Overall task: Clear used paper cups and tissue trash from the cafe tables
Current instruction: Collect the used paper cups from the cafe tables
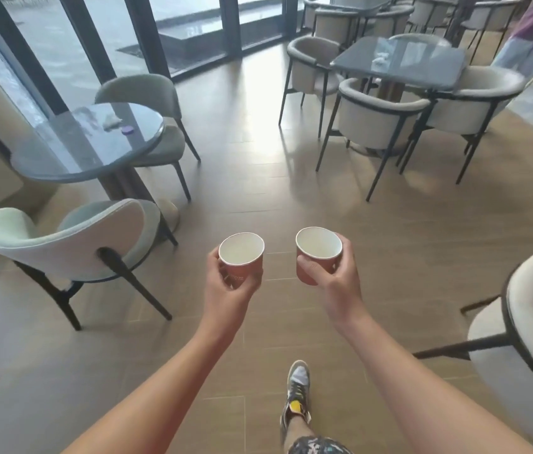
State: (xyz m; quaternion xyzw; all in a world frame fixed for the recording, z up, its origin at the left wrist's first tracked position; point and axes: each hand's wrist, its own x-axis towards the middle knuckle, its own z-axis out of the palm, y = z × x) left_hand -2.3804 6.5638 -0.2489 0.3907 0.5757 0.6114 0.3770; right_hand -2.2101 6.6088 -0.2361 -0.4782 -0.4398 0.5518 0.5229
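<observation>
The left hand [230,291] held the left cup [241,257] at 12 o'clock, low in the view. Its fingers and thumb were curled round the red wall below the rim. The right hand [335,280] gripped the right cup [318,252] just beside it at 1 o'clock, thumb across the near side and fingers wrapped behind. The two cups were apart, not touching. Both stood roughly upright over the wood floor [258,191], and their white insides showed no drink that could be made out. More trash waited: a crumpled tissue [111,122] lay on the round table [62,162] at 10 o'clock, next to a small purple disc [126,129], and a pale scrap [380,59] (probably tissue, too blurred to be sure) sat on the square table [435,77] at 1 o'clock. No bin was in view. The step in hand looked like carrying, with both hands full. To do it well, the person would likely slip one cup inside the other and hold the stack level in case of dregs. That would free a hand to pinch up the tissue. The grip should stay light so the thin walls did not buckle, and the path should skirt the chair [72,244] at 9 o'clock.
</observation>
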